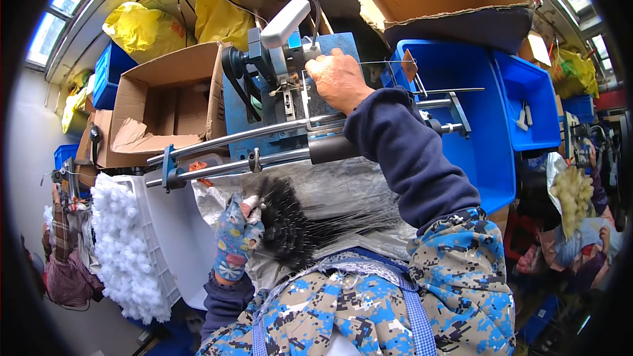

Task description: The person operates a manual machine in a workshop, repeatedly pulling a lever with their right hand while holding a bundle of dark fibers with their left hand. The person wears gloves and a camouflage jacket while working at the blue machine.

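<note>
My right hand [338, 82] reaches over the blue bench machine [264, 109]. Its fingers are curled in against the machine's metal head, which hides what they grip. A thin wire [386, 62] runs out to the right from beside that hand. Lower left, my left hand [237, 234] wears a flowered blue fingerless glove, its fingers bent closed at the edge of a black bristle bundle [283, 224]. What those fingers pinch is too small to make out. Many thin metal wires [359, 224] fan rightward from the bristles across a grey sheet [336, 188] over my lap.
Steel rails [231, 143] cross in front of the machine. Left stand an open cardboard box [168, 109] and a pale bin [173, 237] beside fluffy white pieces [125, 244]. A large blue bin [461, 158] is at right. Other people work at both sides.
</note>
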`<action>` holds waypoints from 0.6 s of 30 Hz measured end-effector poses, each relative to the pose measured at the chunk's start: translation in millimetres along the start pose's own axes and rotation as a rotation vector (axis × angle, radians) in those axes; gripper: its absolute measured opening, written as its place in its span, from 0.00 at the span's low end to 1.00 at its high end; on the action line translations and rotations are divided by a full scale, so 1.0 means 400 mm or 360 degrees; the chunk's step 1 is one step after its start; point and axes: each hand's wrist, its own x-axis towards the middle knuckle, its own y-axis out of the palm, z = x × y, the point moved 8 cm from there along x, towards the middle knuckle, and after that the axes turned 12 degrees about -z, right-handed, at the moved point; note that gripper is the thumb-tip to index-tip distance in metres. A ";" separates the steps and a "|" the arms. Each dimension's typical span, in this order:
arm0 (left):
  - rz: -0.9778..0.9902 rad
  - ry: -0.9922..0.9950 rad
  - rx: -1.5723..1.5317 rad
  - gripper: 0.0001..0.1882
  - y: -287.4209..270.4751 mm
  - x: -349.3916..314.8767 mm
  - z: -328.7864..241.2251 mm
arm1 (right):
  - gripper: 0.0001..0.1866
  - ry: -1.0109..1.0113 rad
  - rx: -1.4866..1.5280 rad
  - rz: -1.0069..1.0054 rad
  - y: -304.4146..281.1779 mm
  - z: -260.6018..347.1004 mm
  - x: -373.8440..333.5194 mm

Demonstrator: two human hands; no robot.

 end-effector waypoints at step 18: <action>-0.0498 -0.0488 -0.1286 0.10 -0.083 0.020 -0.057 | 0.27 0.0316 -0.0047 0.0053 -0.093 -0.044 -0.124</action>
